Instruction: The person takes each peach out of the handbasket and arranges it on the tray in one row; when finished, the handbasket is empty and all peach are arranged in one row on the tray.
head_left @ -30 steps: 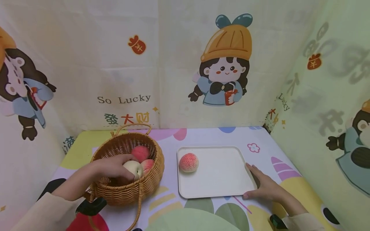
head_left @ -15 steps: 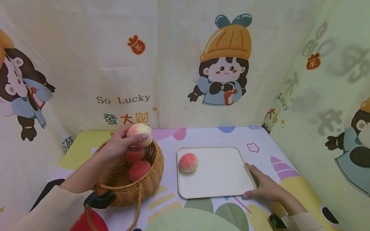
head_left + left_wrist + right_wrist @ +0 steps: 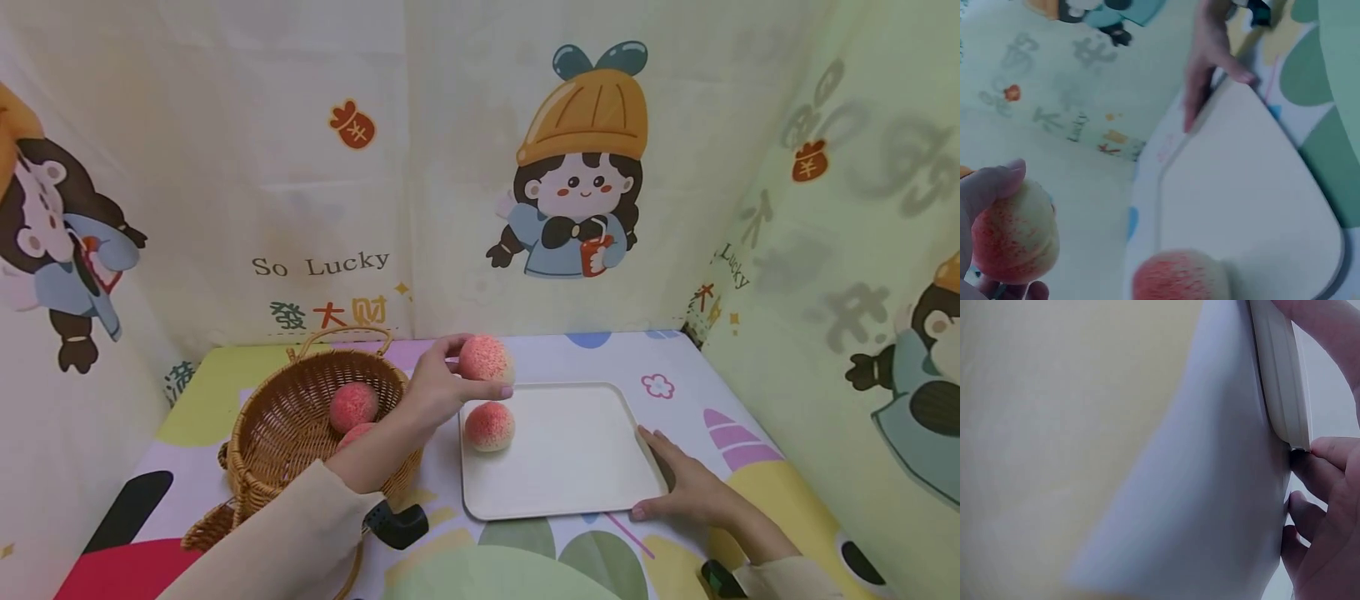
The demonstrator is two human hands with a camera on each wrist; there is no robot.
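Observation:
My left hand [image 3: 429,390] holds a pink-and-cream peach [image 3: 486,358] between thumb and fingers, above the far left corner of a white rectangular tray [image 3: 573,450]. Another peach [image 3: 490,427] rests on the tray's left side, just below the held one. In the left wrist view the held peach [image 3: 1015,231] is seen gripped, the thumb on top. My right hand [image 3: 693,490] grips the tray's near right corner, thumb on the near edge and fingers along the right side. The right wrist view shows its fingers against the tray's rim [image 3: 1282,375].
A wicker basket [image 3: 273,425] stands left of the tray, its lid hanging at the near left. Inside are red peaches [image 3: 354,406], one partly hidden by my left forearm. Patterned cloth [image 3: 442,208] walls surround the table on three sides.
My left hand has taken the peach out of the basket, lifted it and carried it right to the tray. The right hand and tray have stayed put.

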